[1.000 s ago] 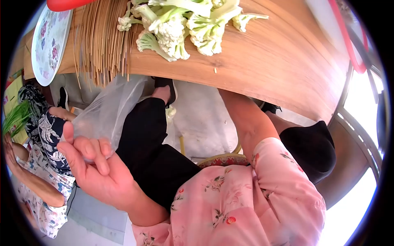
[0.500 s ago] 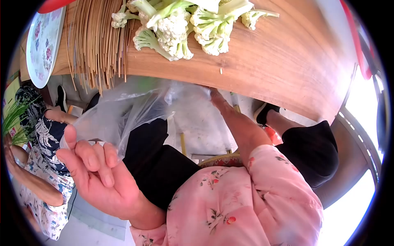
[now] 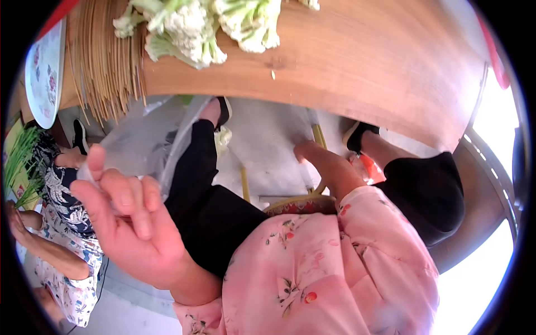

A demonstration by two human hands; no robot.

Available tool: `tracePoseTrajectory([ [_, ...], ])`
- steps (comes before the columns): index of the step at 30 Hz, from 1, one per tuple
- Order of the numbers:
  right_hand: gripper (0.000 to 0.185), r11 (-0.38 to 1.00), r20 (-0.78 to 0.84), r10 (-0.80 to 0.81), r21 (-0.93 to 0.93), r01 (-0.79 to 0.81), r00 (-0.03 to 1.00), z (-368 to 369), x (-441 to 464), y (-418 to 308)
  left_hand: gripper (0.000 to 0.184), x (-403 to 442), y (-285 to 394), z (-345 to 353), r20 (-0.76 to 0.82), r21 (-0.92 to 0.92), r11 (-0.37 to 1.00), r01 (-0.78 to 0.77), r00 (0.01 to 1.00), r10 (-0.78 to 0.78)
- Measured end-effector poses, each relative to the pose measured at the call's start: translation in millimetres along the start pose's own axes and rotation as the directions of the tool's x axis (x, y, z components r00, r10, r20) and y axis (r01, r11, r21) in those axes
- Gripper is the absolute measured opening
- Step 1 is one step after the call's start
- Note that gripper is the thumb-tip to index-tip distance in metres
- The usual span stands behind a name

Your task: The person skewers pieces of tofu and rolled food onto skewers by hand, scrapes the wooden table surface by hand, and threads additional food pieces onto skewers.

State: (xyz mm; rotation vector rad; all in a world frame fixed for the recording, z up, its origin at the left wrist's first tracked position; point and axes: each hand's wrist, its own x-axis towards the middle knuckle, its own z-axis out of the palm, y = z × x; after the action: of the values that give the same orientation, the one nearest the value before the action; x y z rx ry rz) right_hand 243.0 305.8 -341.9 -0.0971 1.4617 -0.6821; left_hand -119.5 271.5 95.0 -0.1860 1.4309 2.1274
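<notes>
My left hand [image 3: 131, 215] is closed, its fingers curled on the edge of a clear plastic bag [image 3: 137, 142]. The bag hangs between that hand and the table's near edge. My right hand [image 3: 304, 148] is below the table edge, apart from the bag; its fingers are smeared by motion. Cauliflower florets [image 3: 187, 36] lie in a heap on the table, above both hands. A pale piece that looks like cauliflower [image 3: 223, 140] shows low down beside my black trouser leg.
A row of thin wooden skewers [image 3: 106, 61] lies on the wooden table [image 3: 357, 61], with a flowered plate [image 3: 44, 72] left of it. Table legs and a stool [image 3: 301, 205] are below. At far left, another person's arm [image 3: 56, 254] is near green stalks [image 3: 25, 162].
My right hand has come away from the bag and drawn back toward my body. The bag's opening has sagged to the left. The view has shifted, so the table sits higher.
</notes>
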Motion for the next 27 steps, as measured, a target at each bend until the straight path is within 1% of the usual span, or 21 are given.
tracePoseTrajectory([
  [2,0.024,0.991,-0.047,-0.041,-0.130,0.034,0.998,-19,4,13,0.041,1,-3,8,-0.070,0.024,1.000,-0.004,0.998,0.006],
  [3,0.024,0.992,-0.150,-0.067,-0.115,0.050,0.986,-36,-7,5,0.041,1,-4,11,-0.109,0.049,0.999,-0.010,0.994,0.016],
  [4,0.024,0.993,-0.244,-0.092,-0.098,0.069,0.966,-48,-22,-1,0.041,2,-4,12,-0.106,0.048,0.999,-0.011,0.994,0.016],
  [5,0.025,0.977,-0.353,-0.155,0.081,0.195,0.923,-65,-29,9,0.042,2,-3,13,-0.111,0.052,0.999,-0.009,0.994,0.015],
  [6,0.023,0.942,-0.579,-0.020,0.263,0.210,0.815,-85,-52,14,0.042,1,-3,13,-0.118,0.056,0.998,-0.006,0.993,0.012],
  [7,0.022,0.982,-0.811,-0.132,-0.028,0.187,0.570,-87,-49,28,0.042,-1,-4,13,-0.121,0.054,0.999,0.001,0.993,0.006],
  [8,0.020,0.959,-0.951,-0.241,-0.264,-0.103,0.193,-91,-47,41,0.042,-1,-4,12,-0.104,0.050,0.999,-0.001,0.995,0.007],
  [9,0.019,0.895,-0.940,-0.301,-0.222,-0.387,-0.158,-98,-51,51,0.042,-1,-4,11,-0.086,0.045,0.999,-0.007,0.996,0.011],
  [10,0.019,0.939,-0.981,-0.186,-0.159,-0.304,-0.060,-93,-58,54,0.042,0,-5,9,-0.086,0.043,0.999,-0.007,0.996,0.010],
  [11,0.019,0.970,-0.996,-0.072,-0.081,-0.228,0.049,-94,-79,51,0.042,0,-6,7,-0.044,0.019,1.000,0.002,0.999,-0.001],
  [12,0.020,0.987,-0.986,0.036,0.009,-0.162,0.161,-98,-103,47,0.042,1,-6,7,0.001,-0.007,1.000,0.009,1.000,-0.009],
  [13,0.020,0.989,-0.952,0.132,0.107,-0.104,0.275,-104,-124,43,0.042,1,-5,9,0.007,-0.010,1.000,0.005,1.000,-0.005],
  [14,0.021,0.978,-0.897,0.209,0.204,-0.055,0.390,-109,-140,41,0.042,1,-5,11,-0.034,0.017,1.000,0.007,0.999,-0.006],
  [15,0.022,0.968,-0.862,0.238,0.251,-0.031,0.448,-108,-143,43,0.042,0,-5,13,-0.078,0.046,0.999,0.011,0.997,-0.008],
  [16,0.022,0.954,-0.822,0.265,0.300,-0.014,0.504,-106,-146,46,0.042,0,-6,15,-0.080,0.048,0.999,0.007,0.997,-0.003],
  [17,0.022,0.941,-0.790,0.287,0.338,-0.007,0.542,-105,-147,50,0.042,0,-8,17,-0.116,0.092,0.996,-0.003,0.993,0.014],
  [18,0.023,0.933,-0.777,0.300,0.360,0.001,0.553,-107,-148,56,0.042,-1,-11,17,-0.153,0.137,0.991,-0.005,0.988,0.026],
  [22,0.024,0.914,-0.825,0.383,0.403,-0.042,0.417,-115,-140,90,0.041,-6,-21,16,-0.119,0.179,0.983,0.034,0.993,-0.013],
  [24,0.024,0.903,-0.831,0.419,0.423,-0.073,0.365,-103,-134,103,0.040,-9,-27,19,-0.154,0.229,0.962,0.146,0.982,-0.112],
  [25,0.024,0.901,-0.836,0.427,0.428,-0.078,0.345,-100,-132,107,0.040,-10,-31,19,-0.191,0.251,0.955,0.156,0.976,-0.109],
  [27,0.025,0.903,-0.850,0.425,0.423,-0.078,0.312,-99,-129,112,0.040,-11,-37,18,-0.181,0.270,0.950,0.159,0.977,-0.112],
])
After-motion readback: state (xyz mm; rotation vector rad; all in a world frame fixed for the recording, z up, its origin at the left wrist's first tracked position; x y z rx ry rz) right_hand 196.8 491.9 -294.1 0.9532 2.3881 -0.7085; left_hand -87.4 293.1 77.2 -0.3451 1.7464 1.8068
